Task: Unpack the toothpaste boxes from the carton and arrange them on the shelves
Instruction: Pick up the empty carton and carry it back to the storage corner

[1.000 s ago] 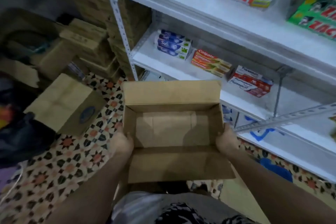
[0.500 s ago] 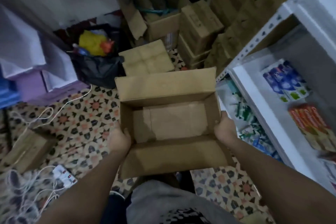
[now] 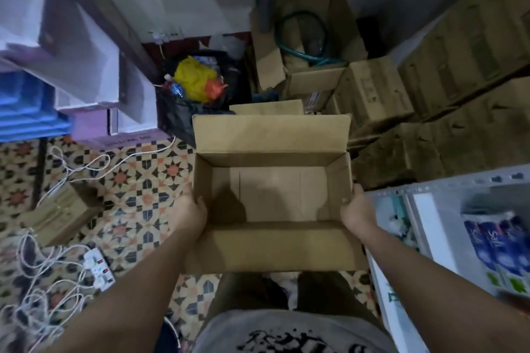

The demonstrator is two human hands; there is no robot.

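Gripping an empty open carton [image 3: 272, 195] by its sides, left hand [image 3: 187, 216] and right hand [image 3: 357, 213] hold it above patterned floor [image 3: 137, 180].

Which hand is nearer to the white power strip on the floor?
Left. The left hand grips the carton's left wall, above and right of the power strip. The right hand grips the opposite wall, farther away.
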